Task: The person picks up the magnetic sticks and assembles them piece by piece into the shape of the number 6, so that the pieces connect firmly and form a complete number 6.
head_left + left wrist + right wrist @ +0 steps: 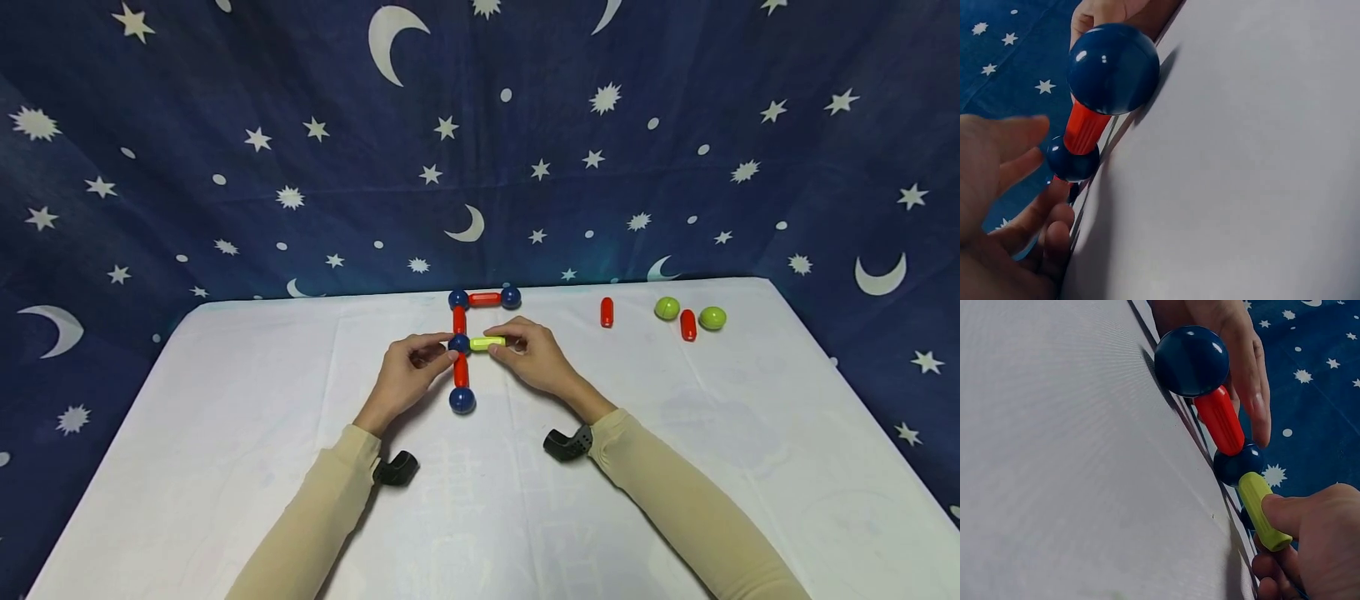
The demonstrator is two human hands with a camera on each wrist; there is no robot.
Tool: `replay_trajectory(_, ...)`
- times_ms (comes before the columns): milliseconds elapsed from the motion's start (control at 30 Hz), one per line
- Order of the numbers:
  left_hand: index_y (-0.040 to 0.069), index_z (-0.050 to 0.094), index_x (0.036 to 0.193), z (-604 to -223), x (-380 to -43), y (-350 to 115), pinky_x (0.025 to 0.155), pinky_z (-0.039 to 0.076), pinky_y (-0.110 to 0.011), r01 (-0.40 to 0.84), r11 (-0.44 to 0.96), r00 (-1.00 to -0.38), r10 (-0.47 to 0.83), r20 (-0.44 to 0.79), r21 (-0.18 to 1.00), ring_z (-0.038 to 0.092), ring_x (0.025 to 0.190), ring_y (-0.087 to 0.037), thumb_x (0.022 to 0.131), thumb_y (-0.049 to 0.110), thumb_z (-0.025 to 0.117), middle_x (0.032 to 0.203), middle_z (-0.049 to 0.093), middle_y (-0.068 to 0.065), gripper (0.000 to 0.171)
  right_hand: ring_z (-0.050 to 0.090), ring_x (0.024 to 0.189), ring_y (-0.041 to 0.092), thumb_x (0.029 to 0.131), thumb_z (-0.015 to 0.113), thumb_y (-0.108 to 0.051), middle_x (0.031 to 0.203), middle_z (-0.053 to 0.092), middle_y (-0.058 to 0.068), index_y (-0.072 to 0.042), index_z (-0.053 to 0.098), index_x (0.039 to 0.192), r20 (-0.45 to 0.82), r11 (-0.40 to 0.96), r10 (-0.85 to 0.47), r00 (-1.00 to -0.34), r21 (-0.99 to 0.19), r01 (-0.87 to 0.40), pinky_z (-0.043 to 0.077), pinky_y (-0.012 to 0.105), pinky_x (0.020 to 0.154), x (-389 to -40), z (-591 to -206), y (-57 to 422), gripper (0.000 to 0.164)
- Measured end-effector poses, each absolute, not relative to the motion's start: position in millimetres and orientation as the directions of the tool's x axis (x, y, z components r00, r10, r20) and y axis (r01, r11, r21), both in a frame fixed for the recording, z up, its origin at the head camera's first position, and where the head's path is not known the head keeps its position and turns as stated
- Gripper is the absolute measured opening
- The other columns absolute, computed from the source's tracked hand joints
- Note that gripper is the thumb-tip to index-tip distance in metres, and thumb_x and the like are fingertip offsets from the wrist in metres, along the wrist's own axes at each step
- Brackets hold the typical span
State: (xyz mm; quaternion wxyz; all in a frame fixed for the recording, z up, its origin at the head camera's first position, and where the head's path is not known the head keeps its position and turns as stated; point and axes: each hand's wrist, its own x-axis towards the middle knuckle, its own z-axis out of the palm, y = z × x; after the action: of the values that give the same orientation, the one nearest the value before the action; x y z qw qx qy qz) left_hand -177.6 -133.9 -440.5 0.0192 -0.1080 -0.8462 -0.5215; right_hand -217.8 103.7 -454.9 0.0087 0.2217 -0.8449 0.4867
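Observation:
A magnetic frame of blue balls and red rods lies on the table. Its middle blue ball [459, 343] sits between two red rods [461, 371], with another blue ball [1113, 69] at the near end. The left hand [411, 371] is around the middle ball from the left, fingers fairly straight and tips right beside it; the thumb [1025, 134] shows a gap from it in the left wrist view. The right hand [536, 357] pinches a yellow-green rod [1263, 509] between thumb and fingers. That rod's other end meets the middle ball.
At the far end, a red rod [484, 299] joins a corner blue ball [458, 300] to another blue ball [511, 297]. Back right lie loose red rods [607, 312] and two green balls [712, 317]. A dark star-patterned cloth [465, 150] hangs behind the white table [240, 417].

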Motion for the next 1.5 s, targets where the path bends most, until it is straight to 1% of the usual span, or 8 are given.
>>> replay_trajectory(167, 0.005, 0.074, 0.121, -435.3, -167.1, -141.7, 0.071, 0.048, -0.026, 0.23, 0.361, -0.94, 0.322, 0.111, 0.904, 0.059, 0.082, -0.024, 0.09, 0.015, 0.079, 0.094, 0.069, -0.009, 0.033, 0.057, 0.087, 0.02, 0.093, 0.074, -0.011, 0.103, 0.069, 0.005, -0.007, 0.076, 0.117, 0.239, 0.429, -0.366, -0.899, -0.814, -0.391, 0.047, 0.034, 0.077, -218.9, -454.8, 103.4, 0.024)
replay_trajectory(267, 0.007, 0.076, 0.119, -435.6, -163.4, -145.6, 0.075, 0.048, -0.028, 0.246, 0.358, -0.901, 0.427, 0.076, 0.901, 0.059, 0.085, -0.025, 0.085, 0.016, 0.085, 0.092, 0.068, -0.007, 0.036, 0.057, 0.087, 0.02, 0.093, 0.074, -0.011, 0.103, 0.069, 0.004, -0.008, 0.076, 0.117, 0.241, 0.432, -0.365, -0.899, -0.812, -0.393, 0.047, 0.034, 0.077, -218.7, -454.3, 103.8, 0.024)
replay_trajectory(300, 0.01, 0.077, 0.118, -439.7, -164.3, -147.6, 0.076, 0.048, -0.029, 0.258, 0.358, -0.888, 0.454, 0.074, 0.897, 0.059, 0.086, -0.024, 0.083, 0.018, 0.087, 0.092, 0.068, -0.004, 0.037, 0.057, 0.087, 0.02, 0.093, 0.074, -0.011, 0.102, 0.069, 0.004, -0.007, 0.076, 0.117, 0.243, 0.432, -0.366, -0.898, -0.81, -0.395, 0.047, 0.034, 0.077, -218.5, -454.2, 103.9, 0.024)
replay_trajectory(400, 0.013, 0.078, 0.115, -441.7, -162.7, -147.9, 0.08, 0.047, -0.031, 0.288, 0.374, -0.867, 0.493, 0.074, 0.881, 0.059, 0.089, -0.023, 0.079, 0.02, 0.09, 0.092, 0.067, -0.001, 0.039, 0.057, 0.087, 0.019, 0.093, 0.074, -0.012, 0.101, 0.068, 0.004, -0.008, 0.076, 0.117, 0.247, 0.432, -0.371, -0.895, -0.807, -0.402, 0.047, 0.033, 0.077, -218.6, -454.9, 103.8, 0.024)
replay_trajectory(567, 0.014, 0.078, 0.114, -443.6, -161.9, -147.2, 0.081, 0.047, -0.032, 0.304, 0.393, -0.865, 0.495, 0.079, 0.868, 0.058, 0.09, -0.022, 0.078, 0.022, 0.09, 0.092, 0.067, 0.001, 0.039, 0.057, 0.086, 0.019, 0.093, 0.074, -0.012, 0.101, 0.068, 0.004, -0.007, 0.076, 0.117, 0.251, 0.433, -0.374, -0.893, -0.804, -0.407, 0.047, 0.032, 0.077, -218.3, -455.0, 103.8, 0.025)
replay_trajectory(900, 0.014, 0.078, 0.115, -442.9, -160.4, -146.6, 0.081, 0.045, -0.035, 0.294, 0.4, -0.874, 0.479, 0.075, 0.868, 0.057, 0.091, -0.023, 0.077, 0.021, 0.091, 0.092, 0.066, 0.0, 0.041, 0.056, 0.087, 0.02, 0.094, 0.074, -0.014, 0.099, 0.067, 0.004, -0.007, 0.076, 0.117, 0.237, 0.441, -0.375, -0.896, -0.804, -0.398, 0.046, 0.032, 0.076, -217.8, -453.3, 103.5, 0.025)
replay_trajectory(1233, 0.012, 0.078, 0.115, -447.1, -161.0, -147.2, 0.08, 0.044, -0.033, 0.296, 0.391, -0.878, 0.47, 0.088, 0.871, 0.056, 0.09, -0.023, 0.078, 0.02, 0.091, 0.092, 0.066, 0.0, 0.04, 0.059, 0.086, 0.019, 0.092, 0.075, -0.013, 0.097, 0.068, 0.006, -0.003, 0.075, 0.116, 0.265, 0.401, -0.352, -0.898, -0.824, -0.4, 0.047, 0.029, 0.074, -219.4, -452.2, 106.6, 0.026)
replay_trajectory(1500, 0.014, 0.079, 0.113, -446.5, -161.5, -147.1, 0.08, 0.045, -0.034, 0.288, 0.383, -0.878, 0.472, 0.082, 0.877, 0.057, 0.089, -0.023, 0.076, 0.022, 0.092, 0.091, 0.066, 0.0, 0.04, 0.062, 0.091, 0.021, 0.094, 0.073, -0.016, 0.104, 0.07, 0.008, -0.004, 0.075, 0.118, 0.28, 0.445, -0.289, -0.916, -0.807, -0.387, 0.05, 0.035, 0.08, -225.0, -441.6, 119.4, 0.027)
